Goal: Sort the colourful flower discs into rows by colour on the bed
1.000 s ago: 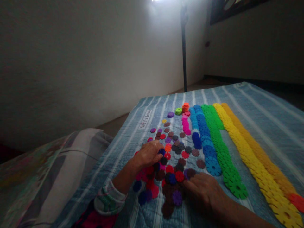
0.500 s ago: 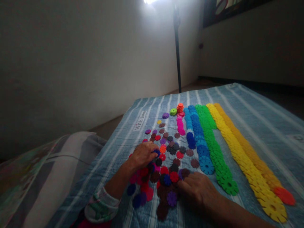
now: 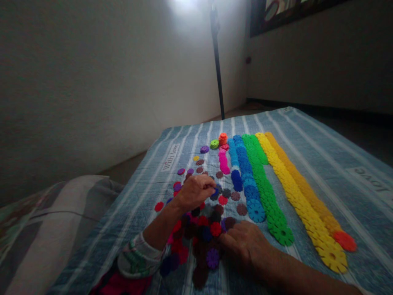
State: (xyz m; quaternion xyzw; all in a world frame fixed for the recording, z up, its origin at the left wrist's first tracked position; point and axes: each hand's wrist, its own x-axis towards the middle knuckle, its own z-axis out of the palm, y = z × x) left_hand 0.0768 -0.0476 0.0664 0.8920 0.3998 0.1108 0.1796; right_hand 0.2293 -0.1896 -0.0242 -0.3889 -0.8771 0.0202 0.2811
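A dark blue notched plastic disc (image 3: 215,192) is pinched between the thumb and fingers of my left hand (image 3: 195,191), held over the upper part of a loose spread of discs. My right hand (image 3: 247,242) rests closed at the right edge of that spread, its fingertips down against the discs and mostly hidden. Close to it lie a red disc (image 3: 215,229), a purple disc (image 3: 212,258) and a brown disc (image 3: 200,275). Whatever the right fingers hold, if anything, is out of sight.
Overlapping rows of discs run along the striped cloth (image 3: 310,164): blue (image 3: 256,209), green (image 3: 281,233), yellow (image 3: 334,258) and orange (image 3: 325,217). Shorter magenta (image 3: 224,164) and dark blue (image 3: 236,180) rows lie left of them. A lamp stand (image 3: 218,69) rises behind.
My left hand has moved right and slightly away from me with the blue disc, toward the short dark blue row. My right hand stays near the same discs. The view has shifted a little.
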